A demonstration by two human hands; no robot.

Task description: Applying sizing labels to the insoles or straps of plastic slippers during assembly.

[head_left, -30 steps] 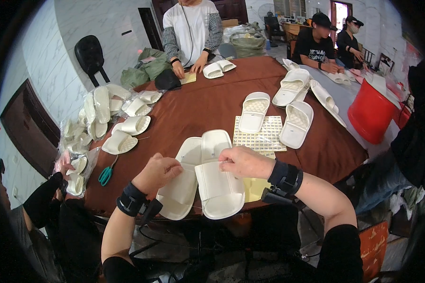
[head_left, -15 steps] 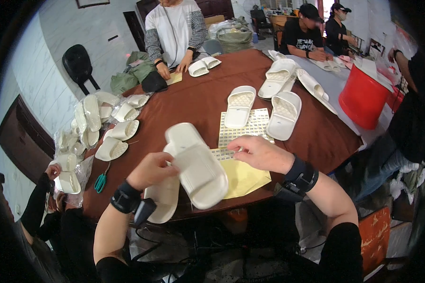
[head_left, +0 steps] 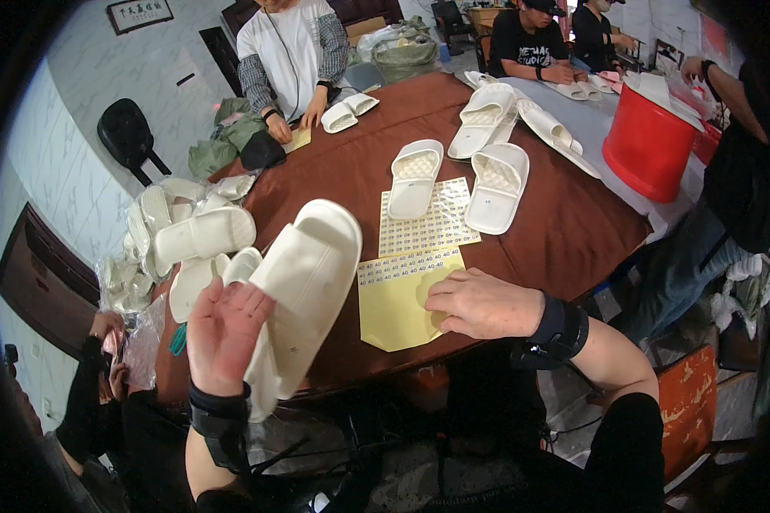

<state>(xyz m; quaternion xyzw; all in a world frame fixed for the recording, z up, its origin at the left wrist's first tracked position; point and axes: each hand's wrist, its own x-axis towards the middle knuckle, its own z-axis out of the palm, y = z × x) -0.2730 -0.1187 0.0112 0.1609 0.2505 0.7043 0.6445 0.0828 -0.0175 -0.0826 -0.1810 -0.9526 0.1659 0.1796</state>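
Note:
My left hand [head_left: 227, 338] is turned palm up, its fingertips tucked behind the edge of a white slide slipper [head_left: 312, 278]. This slipper is tilted, its broad strap toward the far end. Part of a second white slipper [head_left: 263, 372] shows under it. My right hand [head_left: 483, 303] rests over a yellow sticker sheet [head_left: 393, 316], with its fingers curled together; whether a sticker is between them is hidden. Rows of small printed labels run along that sheet's far edge. A fuller label sheet [head_left: 441, 209] lies beyond, partly under a white slipper [head_left: 415, 179].
More white slippers [head_left: 496, 184] lie at the right of the brown-covered table [head_left: 565, 227]. Bagged slippers [head_left: 158, 222] pile up at left, near green-handled scissors [head_left: 178, 340]. A red bucket [head_left: 654, 141] stands at right. Co-workers sit or stand around, one person [head_left: 287, 51] across the table.
My left hand has rolled palm up, tilting the slipper to the right. My right hand has come down onto the yellow sheet, its fingers now curled together. The whole view has shifted slightly.

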